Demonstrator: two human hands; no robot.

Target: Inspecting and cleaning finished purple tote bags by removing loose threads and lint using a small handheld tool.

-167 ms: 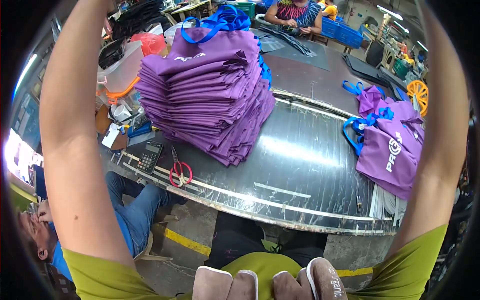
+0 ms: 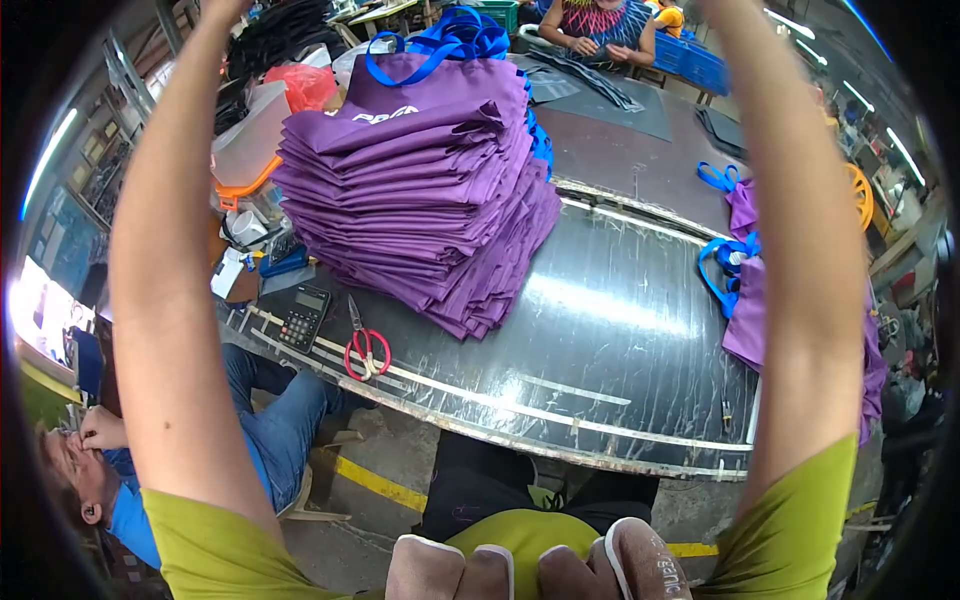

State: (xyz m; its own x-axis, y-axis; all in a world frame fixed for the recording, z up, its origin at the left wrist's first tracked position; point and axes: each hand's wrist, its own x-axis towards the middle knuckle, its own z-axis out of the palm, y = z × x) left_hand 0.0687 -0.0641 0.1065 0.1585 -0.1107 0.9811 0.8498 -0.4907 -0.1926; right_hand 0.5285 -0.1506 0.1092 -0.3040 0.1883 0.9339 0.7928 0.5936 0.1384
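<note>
Both my arms reach up past the top edge, so my left hand and my right hand are out of the picture, and anything they hold is hidden. Between the arms a tall stack of folded purple tote bags (image 2: 400, 215) stands on the dark worktable (image 2: 620, 340), with blue handles (image 2: 460, 38) bunched at its far end. At the right, partly behind my right arm, lies a looser group of purple bags (image 2: 743, 312) with blue handles. Scissors with red grips (image 2: 367, 356) and a black calculator (image 2: 304, 318) lie near the table's front left edge.
A person in blue (image 2: 265, 415) sits at the left below the table. Another person (image 2: 610, 30) works at the far side beside dark strips (image 2: 590, 82). A clear bin with an orange rim (image 2: 248, 140) and clutter stand left of the stack. A small pen-like item (image 2: 727, 412) lies front right.
My right arm has swung inward to the left and now covers more of the right-hand bags. My left arm has shifted slightly right. The view has moved a little; the stack stays put.
</note>
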